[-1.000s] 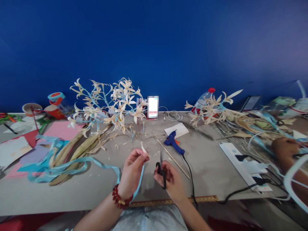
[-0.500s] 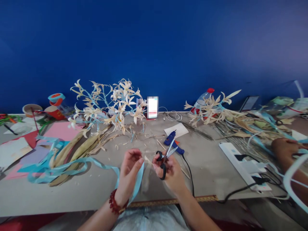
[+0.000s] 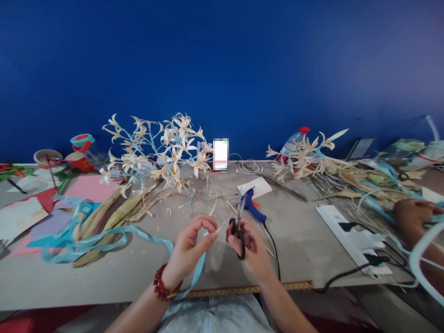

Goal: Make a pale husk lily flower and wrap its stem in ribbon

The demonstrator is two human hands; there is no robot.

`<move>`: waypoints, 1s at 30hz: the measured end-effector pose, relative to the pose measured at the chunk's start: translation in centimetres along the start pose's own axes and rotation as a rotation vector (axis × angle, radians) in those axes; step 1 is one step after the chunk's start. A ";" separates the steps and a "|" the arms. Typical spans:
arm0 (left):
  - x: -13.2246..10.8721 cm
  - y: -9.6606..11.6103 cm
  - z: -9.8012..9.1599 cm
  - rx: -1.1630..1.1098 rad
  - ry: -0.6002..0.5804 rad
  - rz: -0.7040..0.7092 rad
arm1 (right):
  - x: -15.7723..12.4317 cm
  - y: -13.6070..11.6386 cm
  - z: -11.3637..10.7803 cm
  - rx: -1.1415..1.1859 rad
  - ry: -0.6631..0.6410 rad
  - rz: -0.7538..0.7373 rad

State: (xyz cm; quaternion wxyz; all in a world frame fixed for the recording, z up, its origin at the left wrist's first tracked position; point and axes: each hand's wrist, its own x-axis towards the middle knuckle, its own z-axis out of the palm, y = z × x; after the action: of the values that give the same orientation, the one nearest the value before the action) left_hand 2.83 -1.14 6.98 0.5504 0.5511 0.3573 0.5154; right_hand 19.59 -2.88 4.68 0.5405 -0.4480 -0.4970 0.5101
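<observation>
My left hand (image 3: pixel 196 243), with a red beaded bracelet at the wrist, is closed in a pinch. At its fingertips shows a small pale sliver (image 3: pixel 218 230), too small to make out fully. A light blue ribbon (image 3: pixel 198 275) passes behind this hand and hangs toward the table edge. In my right hand (image 3: pixel 255 247) is a pair of scissors (image 3: pixel 242 245). Their black handles are around my fingers, and the blurred blades point up and away, looking nearly closed. Just beyond the blades lies a blue glue gun (image 3: pixel 255 212), partly hidden by them.
Pale artificial flowers (image 3: pixel 180 148) with blue stems stand at the back left. Dried husks (image 3: pixel 111 226) and coloured paper (image 3: pixel 86 187) lie left. A white power strip (image 3: pixel 333 231) sits right, with cords. Another person's hand (image 3: pixel 412 215) is at far right. A lit phone (image 3: pixel 220 155) stands behind.
The scissors have turned more upright and their blades have come together. My left fingers have moved right and closed into a pinch, nearer the right hand.
</observation>
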 end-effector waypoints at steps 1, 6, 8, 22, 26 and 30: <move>0.0 -0.2 0.1 -0.042 0.022 -0.013 | -0.4 0.3 0.1 0.003 -0.059 0.016; 0.0 -0.6 0.5 -0.144 0.065 -0.059 | -2.1 1.3 1.1 0.086 -0.215 0.126; -0.1 -0.7 0.7 -0.185 0.062 -0.081 | -2.3 1.3 1.4 0.098 -0.216 0.127; -0.4 -1.0 1.3 -0.294 0.113 -0.117 | -2.3 2.2 1.6 0.045 -0.182 0.105; -0.4 -1.2 1.4 -0.307 0.116 -0.118 | -2.3 2.4 1.5 0.033 -0.165 0.113; -0.5 -1.2 1.3 -0.322 0.114 -0.136 | -2.2 2.4 1.6 0.041 -0.163 0.118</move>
State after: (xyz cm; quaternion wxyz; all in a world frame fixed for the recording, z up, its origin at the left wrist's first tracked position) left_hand 4.20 -1.78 5.92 0.6439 0.4002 0.3375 0.5580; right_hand 17.82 -4.94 2.25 0.4764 -0.4225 -0.5015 0.5857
